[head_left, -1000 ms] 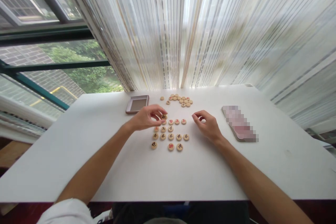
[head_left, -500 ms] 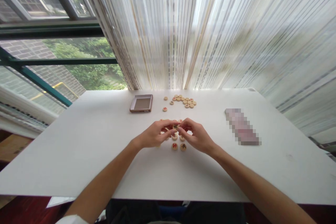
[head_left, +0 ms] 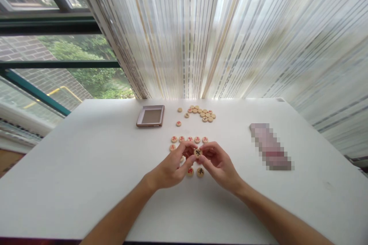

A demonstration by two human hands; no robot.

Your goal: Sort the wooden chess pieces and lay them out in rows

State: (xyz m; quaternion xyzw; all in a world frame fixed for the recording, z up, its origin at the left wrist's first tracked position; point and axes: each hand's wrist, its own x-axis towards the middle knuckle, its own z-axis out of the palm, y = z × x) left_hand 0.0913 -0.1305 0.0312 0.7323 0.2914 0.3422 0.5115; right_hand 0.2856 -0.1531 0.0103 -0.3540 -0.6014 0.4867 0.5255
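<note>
Window: open to brickwork and greenery at the far left, with a green frame across it.
Curtain: a striped sheer curtain hangs behind the worktop and spans most of the view.
Tray: a shallow, open box lies near the back edge, well apart from the hands.
Left grip: the left hand pinches one side of the black-marked disc between thumb and fingers.
Front discs: a row of five red-marked discs lies just beyond the hands; a red-marked disc and another black-marked disc lie side by side nearer the viewer.
Held disc: between both hands, its marked face toward the camera.
Back discs: a loose cluster, mostly blank on top, near the curtain.
Right grip: the right hand pinches the disc's other side.
Slab: a pinkish flat thing at the right, well apart from the discs, pixelated beyond recognition.
Hidden: the hands cover discs between the far row and the near pair; the left thumb overlaps the near red-marked one.
Cut off: both forearms, at the bottom edge.
</note>
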